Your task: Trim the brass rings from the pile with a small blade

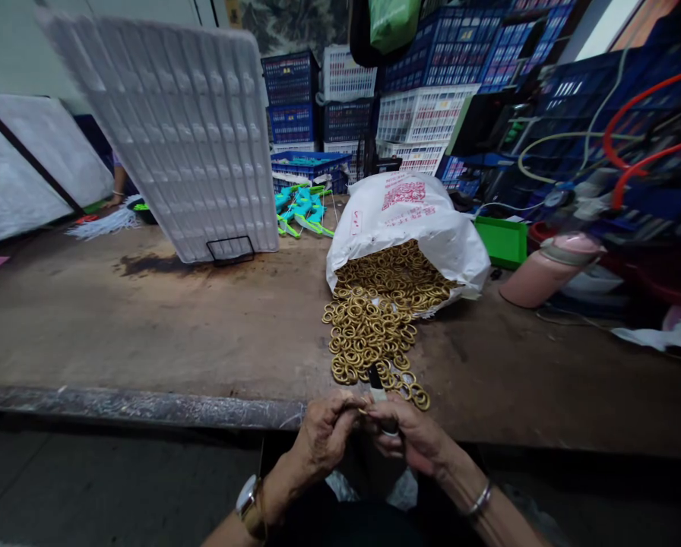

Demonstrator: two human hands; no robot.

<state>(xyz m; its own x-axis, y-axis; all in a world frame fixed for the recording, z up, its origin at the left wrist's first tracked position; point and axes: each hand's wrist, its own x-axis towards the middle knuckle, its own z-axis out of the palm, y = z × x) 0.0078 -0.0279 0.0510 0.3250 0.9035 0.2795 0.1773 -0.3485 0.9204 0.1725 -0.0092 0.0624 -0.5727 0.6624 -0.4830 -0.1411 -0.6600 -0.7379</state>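
Close together in front of the table edge are both my hands. My left hand (327,431) is closed, its thumb and fingertips pinching a gold ring (363,411), of which only a sliver shows. Wrapped in the fingers of my right hand (412,433) is a narrow knife (378,394), pointing up and away, with a pale blade and a dark tip. My right thumb meets the ring too. Just beyond, a heap of gold rings (369,334) spills over the tabletop from the mouth of a white woven sack (400,209) lying on its side.
A tall ribbed plastic tray (204,144) stands on a black wire stand (230,251). Turquoise and green plastic parts (303,209) lie behind it. Right of the sack are a green tray (500,241) and a pink bottle (551,270). Stacked crates (426,114) line the back. Another person's hand (115,199) shows far left.
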